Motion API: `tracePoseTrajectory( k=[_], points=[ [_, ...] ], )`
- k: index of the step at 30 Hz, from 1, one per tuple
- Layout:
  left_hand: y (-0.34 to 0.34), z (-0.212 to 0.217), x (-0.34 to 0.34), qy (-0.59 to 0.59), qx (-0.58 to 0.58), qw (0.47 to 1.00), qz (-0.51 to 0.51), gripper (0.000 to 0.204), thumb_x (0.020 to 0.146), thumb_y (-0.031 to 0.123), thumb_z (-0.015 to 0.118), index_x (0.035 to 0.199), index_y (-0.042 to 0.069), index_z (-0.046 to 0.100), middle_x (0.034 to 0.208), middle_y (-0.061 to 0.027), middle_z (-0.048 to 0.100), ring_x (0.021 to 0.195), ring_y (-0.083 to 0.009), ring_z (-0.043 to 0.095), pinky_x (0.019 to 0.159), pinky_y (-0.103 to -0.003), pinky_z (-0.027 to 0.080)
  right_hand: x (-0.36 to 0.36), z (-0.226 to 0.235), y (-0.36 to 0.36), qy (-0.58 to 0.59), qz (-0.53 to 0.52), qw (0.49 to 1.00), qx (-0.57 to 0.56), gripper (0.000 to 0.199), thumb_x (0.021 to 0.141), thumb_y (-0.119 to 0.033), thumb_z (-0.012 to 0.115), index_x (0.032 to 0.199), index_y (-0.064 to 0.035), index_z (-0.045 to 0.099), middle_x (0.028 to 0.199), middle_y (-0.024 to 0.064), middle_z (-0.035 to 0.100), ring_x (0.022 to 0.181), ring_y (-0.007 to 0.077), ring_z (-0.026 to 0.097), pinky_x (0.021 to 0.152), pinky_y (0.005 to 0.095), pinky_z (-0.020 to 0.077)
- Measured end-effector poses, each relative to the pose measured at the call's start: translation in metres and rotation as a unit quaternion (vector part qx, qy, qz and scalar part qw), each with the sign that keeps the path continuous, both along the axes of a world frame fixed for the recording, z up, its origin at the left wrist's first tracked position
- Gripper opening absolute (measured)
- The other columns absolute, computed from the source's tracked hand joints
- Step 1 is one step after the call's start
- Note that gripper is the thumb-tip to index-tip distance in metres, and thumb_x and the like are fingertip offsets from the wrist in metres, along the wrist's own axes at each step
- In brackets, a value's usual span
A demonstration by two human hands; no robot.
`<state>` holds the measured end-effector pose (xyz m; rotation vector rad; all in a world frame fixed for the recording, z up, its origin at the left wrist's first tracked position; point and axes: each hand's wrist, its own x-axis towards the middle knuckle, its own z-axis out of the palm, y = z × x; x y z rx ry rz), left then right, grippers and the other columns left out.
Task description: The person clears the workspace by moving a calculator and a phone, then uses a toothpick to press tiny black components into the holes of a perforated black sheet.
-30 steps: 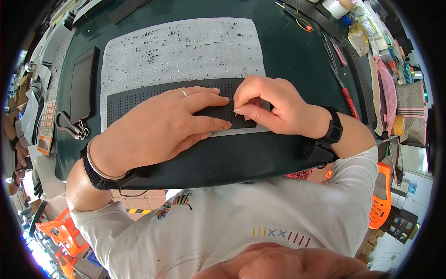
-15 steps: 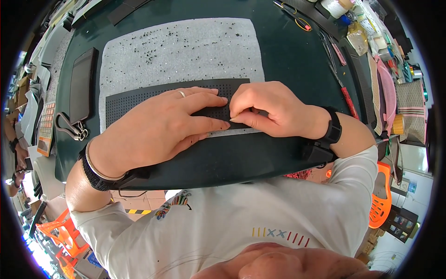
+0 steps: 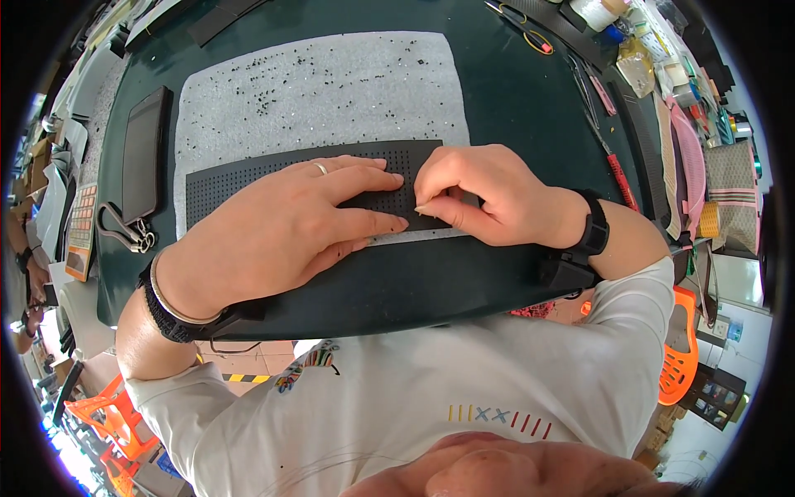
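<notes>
A black strip (image 3: 381, 200) with rows of small holes lies along the near edge of a white felt-like sheet (image 3: 219, 116). My left hand (image 3: 286, 211) rests flat across the strip, its fingers stretched to the right and holding it down. Close beside those fingertips, at the strip's right end, my right hand (image 3: 497, 195) is closed in a pinch, thumb and forefinger pressed together on the strip's surface. Whatever sits between them is too small or hidden to name. Many tiny black bits (image 3: 267, 101), with a few shiny ones, are scattered over the sheet.
A dark phone (image 3: 145, 153) with a strap lies to the left, near an orange calculator (image 3: 81, 228). To the right are a red-handled tool (image 3: 621, 182), scissors (image 3: 530, 33) and a pink-handled tool (image 3: 603, 95). Spools and packets crowd the far right.
My right fingertips have moved slightly to the right, a little away from the left fingertips. The sheet and strip appear a touch further left in view. My left hand stays flat on the strip.
</notes>
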<state>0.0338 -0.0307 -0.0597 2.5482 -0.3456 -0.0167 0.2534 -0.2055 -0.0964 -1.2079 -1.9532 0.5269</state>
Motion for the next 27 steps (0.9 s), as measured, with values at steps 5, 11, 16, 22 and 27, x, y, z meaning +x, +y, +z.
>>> tracePoseTrajectory(
  k=[5, 11, 16, 22, 27],
  points=[
    [0.0006, 0.0002, 0.0006, 0.006, -0.003, 1.000, -0.004, 0.045, 0.086, 0.002, 0.073, 0.130, 0.011, 0.069, 0.143, -0.0150, 0.055, 0.132, -0.0388, 0.054, 0.110, -0.047, 0.048, 0.0010, -0.0006, -0.0024, 0.013, -0.015, 1.000, -0.021, 0.019, 0.090, 0.003, 0.072, 0.104, -0.0059, 0.062, 0.096, 0.0084, 0.071, 0.076, 0.0226, 0.068, 0.062, 0.0300, 0.0524],
    [0.0008, -0.0001, 0.0008, 0.004, -0.004, 1.000, -0.003, 0.044, 0.086, 0.002, 0.073, 0.129, 0.011, 0.069, 0.143, -0.0151, 0.055, 0.132, -0.0388, 0.054, 0.110, -0.047, 0.047, 0.0004, -0.0045, 0.0017, -0.013, 0.007, 0.999, 0.040, 0.019, 0.090, 0.004, 0.072, 0.104, -0.0062, 0.062, 0.096, 0.0084, 0.071, 0.075, 0.0206, 0.068, 0.061, 0.0283, 0.0518],
    [-0.0014, -0.0031, 0.0003, -0.046, 0.005, 0.999, 0.009, 0.031, 0.089, 0.008, 0.072, 0.121, 0.010, 0.072, 0.135, -0.0148, 0.061, 0.123, -0.0356, 0.061, 0.104, -0.042, 0.051, 0.0000, -0.0010, -0.0022, 0.004, -0.024, 1.000, -0.017, 0.020, 0.090, 0.005, 0.071, 0.104, -0.0067, 0.063, 0.097, 0.0076, 0.071, 0.075, 0.0194, 0.067, 0.061, 0.0274, 0.0514],
    [-0.0010, -0.0031, 0.0008, -0.044, 0.008, 0.999, 0.008, 0.032, 0.090, 0.008, 0.072, 0.121, 0.011, 0.072, 0.136, -0.0145, 0.061, 0.124, -0.0351, 0.060, 0.105, -0.042, 0.051, 0.0007, -0.0029, 0.0004, 0.002, -0.035, 0.999, -0.004, 0.019, 0.091, 0.004, 0.072, 0.104, -0.0067, 0.063, 0.097, 0.0076, 0.071, 0.074, 0.0194, 0.067, 0.060, 0.0276, 0.0508],
    [0.0002, -0.0014, 0.0002, -0.015, 0.002, 1.000, 0.002, 0.040, 0.087, 0.004, 0.072, 0.126, 0.011, 0.070, 0.141, -0.0147, 0.057, 0.130, -0.0373, 0.056, 0.108, -0.045, 0.049, -0.0018, -0.0004, -0.0005, 0.023, -0.060, 0.997, -0.035, 0.018, 0.091, 0.004, 0.072, 0.103, -0.0064, 0.063, 0.097, 0.0075, 0.070, 0.074, 0.0193, 0.066, 0.060, 0.0279, 0.0504]
  ],
)
